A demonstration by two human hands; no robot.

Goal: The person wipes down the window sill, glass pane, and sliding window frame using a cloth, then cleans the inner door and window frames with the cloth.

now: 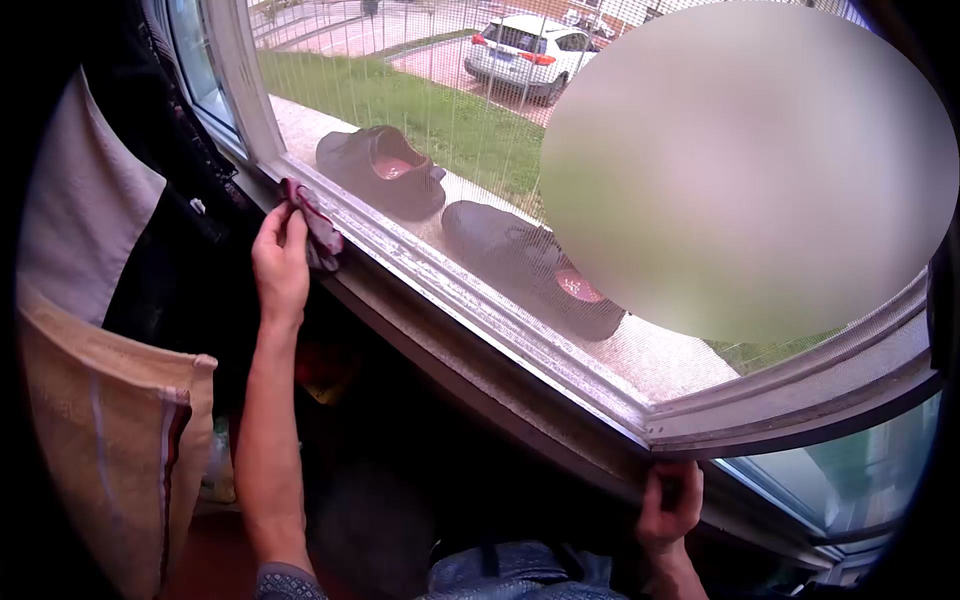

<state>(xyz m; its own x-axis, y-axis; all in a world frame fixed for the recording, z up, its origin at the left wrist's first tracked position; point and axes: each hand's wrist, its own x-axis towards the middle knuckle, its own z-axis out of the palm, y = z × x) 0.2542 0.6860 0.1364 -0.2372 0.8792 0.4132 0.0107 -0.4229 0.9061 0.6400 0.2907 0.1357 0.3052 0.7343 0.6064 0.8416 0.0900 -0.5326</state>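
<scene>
In the head view, my left hand (pixel 283 262) pinches a crumpled grey and dark red cloth (pixel 316 226) between thumb and fingers. The cloth lies against the inner edge of the window track (pixel 440 300), near its left corner. Below the right corner of the window frame (pixel 790 400), my right hand (pixel 670 508) has its fingers curled up against the frame's lower edge. Whether anything is inside those fingers is hidden in shadow. White worn patches or dirt show along the track.
Beyond the mesh screen, two dark clogs (pixel 385 175) (pixel 535 265) sit on the outer ledge (pixel 690 370). A white car (pixel 525 55) is parked past the grass. Beige striped fabric (pixel 110 430) hangs at left. A blurred oval covers the right of the window.
</scene>
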